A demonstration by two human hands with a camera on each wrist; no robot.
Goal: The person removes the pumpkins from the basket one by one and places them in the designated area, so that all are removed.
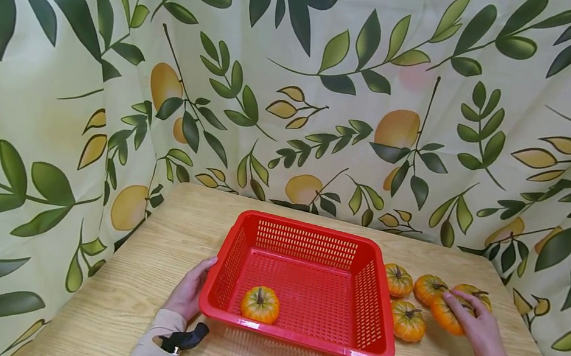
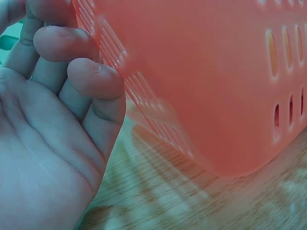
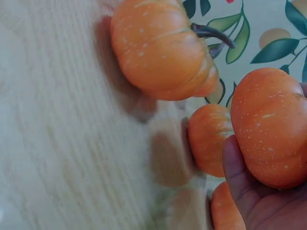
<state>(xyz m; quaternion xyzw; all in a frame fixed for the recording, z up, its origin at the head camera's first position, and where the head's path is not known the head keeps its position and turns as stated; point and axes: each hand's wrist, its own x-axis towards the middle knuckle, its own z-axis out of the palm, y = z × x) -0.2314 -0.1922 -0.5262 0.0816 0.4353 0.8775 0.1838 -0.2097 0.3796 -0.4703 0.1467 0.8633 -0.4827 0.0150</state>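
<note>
A red plastic basket [image 1: 294, 340] with slotted walls stands on the table. My left hand [image 1: 187, 292] holds its left side, thumb at the rim; in the left wrist view the bent fingers [image 2: 96, 79] lie against the slotted wall. One small orange pumpkin [image 1: 260, 304] sits inside, in the front left corner. To the right of the basket, my right hand [image 1: 481, 333] grips another small pumpkin [image 3: 271, 127] between thumb and fingers. In the right wrist view this pumpkin appears raised beside the others, its far side hidden by the frame edge.
Several more pumpkins stand right of the basket: two close to its wall, a front one [image 1: 408, 322] and a back one [image 1: 398, 281], others [image 1: 430, 287] around my right hand. Behind the wooden table [image 1: 190, 219] hangs a leaf-patterned cloth [image 1: 317, 115], which also covers both sides.
</note>
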